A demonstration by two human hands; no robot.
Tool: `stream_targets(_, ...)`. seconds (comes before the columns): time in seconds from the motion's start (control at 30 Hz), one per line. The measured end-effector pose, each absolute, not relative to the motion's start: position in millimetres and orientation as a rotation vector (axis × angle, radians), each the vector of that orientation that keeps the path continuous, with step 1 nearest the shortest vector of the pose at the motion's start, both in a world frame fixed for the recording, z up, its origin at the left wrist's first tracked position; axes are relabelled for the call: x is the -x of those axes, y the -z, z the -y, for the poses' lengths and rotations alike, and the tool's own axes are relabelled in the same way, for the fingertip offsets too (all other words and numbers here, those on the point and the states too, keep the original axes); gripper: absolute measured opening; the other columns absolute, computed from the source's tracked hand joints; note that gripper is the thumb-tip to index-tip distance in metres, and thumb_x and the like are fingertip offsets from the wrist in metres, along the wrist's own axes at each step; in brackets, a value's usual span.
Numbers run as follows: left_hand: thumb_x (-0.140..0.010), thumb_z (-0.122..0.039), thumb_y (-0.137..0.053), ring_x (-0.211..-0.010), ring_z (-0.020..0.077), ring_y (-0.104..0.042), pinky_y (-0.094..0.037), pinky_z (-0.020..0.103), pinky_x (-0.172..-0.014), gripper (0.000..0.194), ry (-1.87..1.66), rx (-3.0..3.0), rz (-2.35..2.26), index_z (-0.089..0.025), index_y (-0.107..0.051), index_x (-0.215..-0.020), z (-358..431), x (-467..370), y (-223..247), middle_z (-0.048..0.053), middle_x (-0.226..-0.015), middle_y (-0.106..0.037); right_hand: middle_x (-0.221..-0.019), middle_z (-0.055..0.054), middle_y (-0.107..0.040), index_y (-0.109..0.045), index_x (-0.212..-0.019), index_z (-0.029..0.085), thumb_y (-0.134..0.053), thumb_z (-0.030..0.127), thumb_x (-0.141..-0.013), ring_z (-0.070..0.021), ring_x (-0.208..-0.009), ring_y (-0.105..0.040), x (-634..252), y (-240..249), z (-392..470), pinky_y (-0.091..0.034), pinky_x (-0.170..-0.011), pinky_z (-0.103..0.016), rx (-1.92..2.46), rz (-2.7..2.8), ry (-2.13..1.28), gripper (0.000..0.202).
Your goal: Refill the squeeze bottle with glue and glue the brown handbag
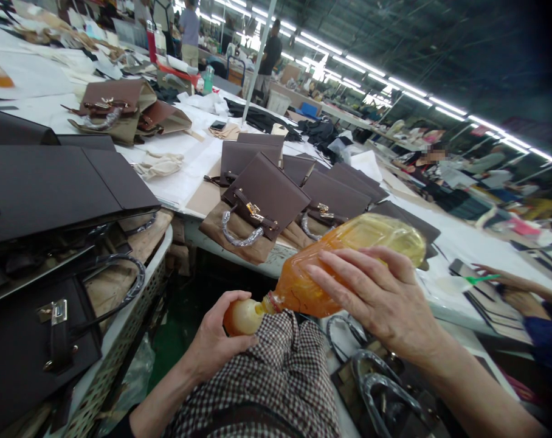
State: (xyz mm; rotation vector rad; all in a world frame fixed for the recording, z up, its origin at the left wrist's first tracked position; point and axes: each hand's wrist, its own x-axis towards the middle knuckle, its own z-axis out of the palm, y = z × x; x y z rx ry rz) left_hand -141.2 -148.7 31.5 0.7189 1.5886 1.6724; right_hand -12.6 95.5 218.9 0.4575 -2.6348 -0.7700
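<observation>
Above my checkered lap, my right hand [380,292] is wrapped over a large clear bottle [303,280] of orange liquid. The bottle is tilted, its neck pointing down to the left. My left hand [216,334] grips a small round container [242,317] with orange liquid in it. A yellowish nozzle or spout at the container meets the mouth of the large bottle; whether liquid is flowing cannot be made out. Just beyond the bottle, dark brown handbags [273,191] with plastic-wrapped handles lie on the white table [185,176].
A crate [160,261] with dark bags stands at the left. More wrapped handles [380,377] lie low at the right. Another person's hands [513,283] are at the right by a green-tipped bottle [458,281]. A pole [260,61] rises behind the bags.
</observation>
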Motion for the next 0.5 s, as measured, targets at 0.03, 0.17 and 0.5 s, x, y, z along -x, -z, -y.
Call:
stream_targets(0.03, -0.074, -0.017, -0.089, -0.123, 0.0245, -0.063, -0.049, 0.040, -0.108, 0.067, -1.671, -0.719, -1.588, -0.033, -0.059, -0.132, 148.8, 141.1, -31.4, 0.001, -0.137, -0.064, -0.131, -0.014, -0.073, -0.055, -0.144, 0.013, -0.044, 0.003, -0.107, -0.0314, -0.119, -0.060, 12.4, -218.9, -95.7, -0.039, -0.102, -0.052, -0.456, 2.636, 0.770, 0.040)
stream_targets(0.17, -0.074, -0.016, -0.088, -0.124, 0.0249, -0.062, -0.048, 0.041, -0.109, 0.066, -1.661, -0.736, -1.606, -0.032, -0.059, -0.131, 148.7, 140.6, -31.3, 0.002, -0.137, -0.064, -0.130, -0.013, -0.073, -0.055, -0.144, 0.013, -0.045, 0.002, -0.106, -0.0312, -0.118, -0.061, 11.6, -219.9, -95.4, -0.039, -0.102, -0.052, -0.453, 2.635, 0.771, 0.040)
stream_targets(0.5, -0.075, -0.017, -0.088, -0.123, 0.0251, -0.063, -0.049, 0.042, -0.109, 0.065, -1.666, -0.748, -1.613, -0.032, -0.059, -0.131, 148.5, 141.2, -30.1, 0.002, -0.138, -0.063, -0.130, -0.012, -0.073, -0.055, -0.142, 0.015, -0.041, 0.003, -0.107, -0.0288, -0.118, -0.061, 12.4, -219.6, -94.7, -0.039, -0.102, -0.050, -0.457, 2.622, 0.765, 0.040)
